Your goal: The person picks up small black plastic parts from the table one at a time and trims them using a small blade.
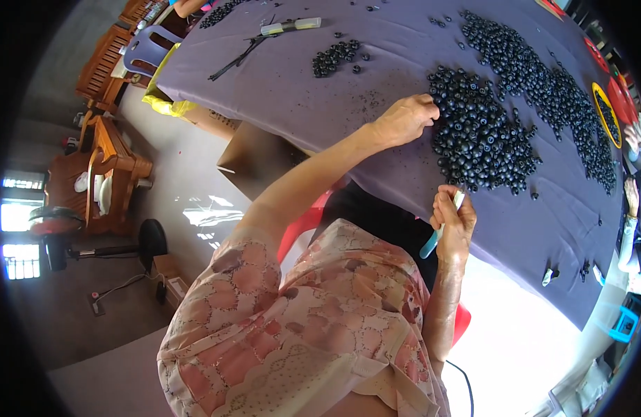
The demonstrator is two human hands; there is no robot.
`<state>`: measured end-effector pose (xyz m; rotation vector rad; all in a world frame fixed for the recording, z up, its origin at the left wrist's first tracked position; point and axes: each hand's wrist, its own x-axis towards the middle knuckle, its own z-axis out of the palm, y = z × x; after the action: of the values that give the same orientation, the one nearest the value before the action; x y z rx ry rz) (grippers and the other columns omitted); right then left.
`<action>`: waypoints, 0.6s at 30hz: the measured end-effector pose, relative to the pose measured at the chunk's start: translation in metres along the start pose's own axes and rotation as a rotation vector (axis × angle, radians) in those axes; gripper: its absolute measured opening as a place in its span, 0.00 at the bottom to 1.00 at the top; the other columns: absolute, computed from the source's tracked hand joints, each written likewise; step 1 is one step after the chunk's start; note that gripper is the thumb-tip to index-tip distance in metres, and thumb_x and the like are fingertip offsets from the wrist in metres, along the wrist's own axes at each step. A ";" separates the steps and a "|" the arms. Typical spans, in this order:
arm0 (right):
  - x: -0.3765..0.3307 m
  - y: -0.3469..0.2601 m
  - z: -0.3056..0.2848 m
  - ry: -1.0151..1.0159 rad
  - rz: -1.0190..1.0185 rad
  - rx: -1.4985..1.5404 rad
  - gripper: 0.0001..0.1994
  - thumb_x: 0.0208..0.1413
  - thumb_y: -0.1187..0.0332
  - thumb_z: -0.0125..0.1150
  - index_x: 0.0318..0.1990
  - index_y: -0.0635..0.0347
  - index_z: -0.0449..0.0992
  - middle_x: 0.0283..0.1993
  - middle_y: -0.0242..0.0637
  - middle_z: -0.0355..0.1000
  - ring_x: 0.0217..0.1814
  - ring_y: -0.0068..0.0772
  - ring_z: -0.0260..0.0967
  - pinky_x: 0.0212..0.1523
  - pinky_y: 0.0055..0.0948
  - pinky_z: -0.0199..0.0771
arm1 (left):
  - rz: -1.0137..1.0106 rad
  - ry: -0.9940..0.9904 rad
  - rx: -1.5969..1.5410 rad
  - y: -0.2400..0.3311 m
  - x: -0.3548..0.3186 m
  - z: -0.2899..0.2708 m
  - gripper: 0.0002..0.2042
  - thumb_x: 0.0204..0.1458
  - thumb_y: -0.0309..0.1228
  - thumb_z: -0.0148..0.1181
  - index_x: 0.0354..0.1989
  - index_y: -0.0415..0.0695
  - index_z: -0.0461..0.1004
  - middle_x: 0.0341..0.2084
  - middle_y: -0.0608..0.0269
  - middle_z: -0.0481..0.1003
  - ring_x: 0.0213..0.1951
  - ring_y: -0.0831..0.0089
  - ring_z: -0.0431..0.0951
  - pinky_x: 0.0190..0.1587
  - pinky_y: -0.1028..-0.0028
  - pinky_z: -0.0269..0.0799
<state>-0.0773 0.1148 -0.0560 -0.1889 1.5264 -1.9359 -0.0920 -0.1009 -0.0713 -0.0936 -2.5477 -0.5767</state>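
Note:
A pile of small, round, shiny black pieces (pixel 486 139) lies on the purple cloth-covered table (pixel 279 87), at its near side in front of me. Their exact kind is too small to tell. My left hand (pixel 406 121) is at the pile's left edge, fingers pinched together; whatever may be between them is hidden. Just below the pile's near edge, my right hand (pixel 455 226) is closed round a slim hand tool (pixel 429 245) with a teal handle end and a white upper part. Its tip is hard to make out beside the pile.
A longer heap of black pieces (pixel 536 73) stretches along the far right, beside a yellow-rimmed tray (pixel 605 115). A smaller cluster (pixel 334 58) and a clear-and-yellow tube (pixel 291 26) lie farther left. Below the table's left edge stands a cardboard box (pixel 254 156).

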 end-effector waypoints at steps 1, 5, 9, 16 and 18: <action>0.001 0.000 -0.001 0.003 -0.002 0.004 0.04 0.50 0.74 0.51 0.33 0.62 0.68 0.22 0.27 0.61 0.15 0.09 0.47 0.13 0.12 0.46 | 0.005 -0.003 0.000 0.003 0.000 -0.002 0.08 0.38 0.22 0.57 0.29 0.41 0.73 0.25 0.58 0.71 0.29 0.64 0.71 0.30 0.71 0.68; -0.001 -0.001 0.001 0.003 -0.080 -0.091 0.07 0.50 0.71 0.51 0.36 0.63 0.67 0.22 0.28 0.62 0.16 0.10 0.48 0.15 0.12 0.46 | -0.531 0.193 -1.225 0.035 -0.016 -0.023 0.07 0.44 0.21 0.54 0.33 0.40 0.73 0.30 0.58 0.73 0.27 0.77 0.72 0.29 0.80 0.68; -0.014 -0.036 0.021 -0.030 -0.317 -0.119 0.10 0.52 0.69 0.49 0.39 0.66 0.65 0.26 0.31 0.62 0.30 0.17 0.57 0.32 0.15 0.58 | -0.521 0.191 -1.740 0.078 -0.034 -0.043 0.07 0.46 0.23 0.53 0.34 0.42 0.73 0.31 0.57 0.72 0.27 0.76 0.71 0.31 0.78 0.68; -0.040 -0.057 0.039 -0.081 -0.511 -0.202 0.09 0.54 0.71 0.44 0.41 0.66 0.63 0.28 0.32 0.63 0.26 0.16 0.55 0.29 0.14 0.56 | -0.473 0.193 -1.954 0.114 -0.037 -0.047 0.08 0.49 0.28 0.51 0.37 0.43 0.71 0.30 0.58 0.71 0.24 0.78 0.70 0.31 0.79 0.67; -0.043 -0.057 0.038 -0.106 -0.573 -0.202 0.08 0.53 0.76 0.45 0.40 0.66 0.63 0.31 0.33 0.64 0.32 0.18 0.60 0.37 0.16 0.61 | -0.456 0.200 -1.956 0.118 -0.037 -0.049 0.08 0.49 0.29 0.51 0.36 0.42 0.71 0.30 0.58 0.71 0.23 0.79 0.70 0.30 0.81 0.68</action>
<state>-0.0486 0.1144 0.0197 -0.8856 1.7217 -2.1408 -0.0165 -0.0122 -0.0069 -0.0999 -0.8949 -2.6965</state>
